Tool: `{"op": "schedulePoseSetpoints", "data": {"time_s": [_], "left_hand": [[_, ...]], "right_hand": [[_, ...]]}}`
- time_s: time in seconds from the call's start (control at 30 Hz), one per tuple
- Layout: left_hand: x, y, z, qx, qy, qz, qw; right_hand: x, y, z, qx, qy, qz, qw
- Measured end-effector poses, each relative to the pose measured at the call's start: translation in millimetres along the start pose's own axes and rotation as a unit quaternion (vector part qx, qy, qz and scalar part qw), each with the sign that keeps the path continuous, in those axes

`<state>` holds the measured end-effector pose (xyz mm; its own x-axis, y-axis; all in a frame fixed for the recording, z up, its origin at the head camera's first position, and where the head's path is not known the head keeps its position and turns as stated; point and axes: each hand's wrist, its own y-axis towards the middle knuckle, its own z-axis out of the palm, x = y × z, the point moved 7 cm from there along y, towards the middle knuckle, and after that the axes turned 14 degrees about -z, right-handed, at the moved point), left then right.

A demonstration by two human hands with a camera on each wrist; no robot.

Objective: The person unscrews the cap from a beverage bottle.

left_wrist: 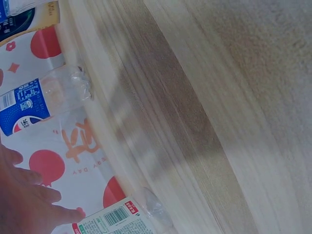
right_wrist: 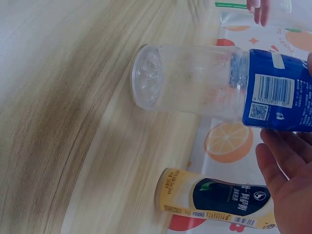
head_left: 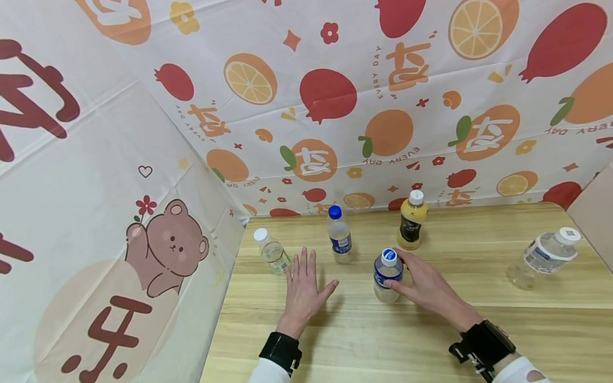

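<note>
My right hand (head_left: 432,284) holds a clear plastic bottle (head_left: 388,280) with a blue label and a blue-and-white cap, thumb on its near side and fingers round the far side. In the right wrist view this bottle's blue label (right_wrist: 278,92) lies between thumb and fingers, and its clear lower half is uncovered. My left hand (head_left: 303,291) is spread flat with nothing in it. Its fingertips overlap the lower part of a white-capped clear bottle (head_left: 272,252) with a pale green label. Beyond that hand stands a blue-capped clear bottle (head_left: 339,236).
A yellow drink bottle (head_left: 411,221) with a black label stands behind my right hand. Far to the right is a clear bottle (head_left: 544,256) with a white cap. The wooden table (head_left: 369,357) ends at a fruit-print cloth (head_left: 335,137) behind and a bear-print cloth (head_left: 187,316) on the left.
</note>
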<state>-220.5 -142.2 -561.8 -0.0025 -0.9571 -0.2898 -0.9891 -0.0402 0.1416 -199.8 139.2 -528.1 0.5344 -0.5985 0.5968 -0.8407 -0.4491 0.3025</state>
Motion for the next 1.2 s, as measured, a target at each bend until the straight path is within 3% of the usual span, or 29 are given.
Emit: {"op": "schedulePoseSetpoints", "data": {"time_s": [0.23,0.4,0.57,0.77,0.97,1.2], "left_hand": [[0.3,0.6,-2.2,-0.006,-0.001,0.002,1.0],[-3.9,-0.7,-6.8,-0.021,-0.027,0.018,0.9992],[-13.5,-5.9,-15.0,-0.066,-0.067,0.067,0.9933],[-31.4,-10.9,-21.1,-0.105,-0.108,0.136,0.9791],[-54.0,-12.6,-20.9,-0.084,-0.11,0.156,0.978],[-84.5,-13.1,-19.2,-0.037,-0.129,0.151,0.9794]], "right_hand": [[1,-1,1,-0.015,0.001,-0.012,1.0],[2,-3,-2,-0.025,0.002,-0.015,1.0],[3,-5,-7,-0.038,0.018,-0.003,0.999],[1,-7,-14,-0.065,0.054,0.019,0.996],[0,-7,-19,-0.095,0.1,0.028,0.99],[-1,-6,-21,-0.104,0.153,0.056,0.981]]}}
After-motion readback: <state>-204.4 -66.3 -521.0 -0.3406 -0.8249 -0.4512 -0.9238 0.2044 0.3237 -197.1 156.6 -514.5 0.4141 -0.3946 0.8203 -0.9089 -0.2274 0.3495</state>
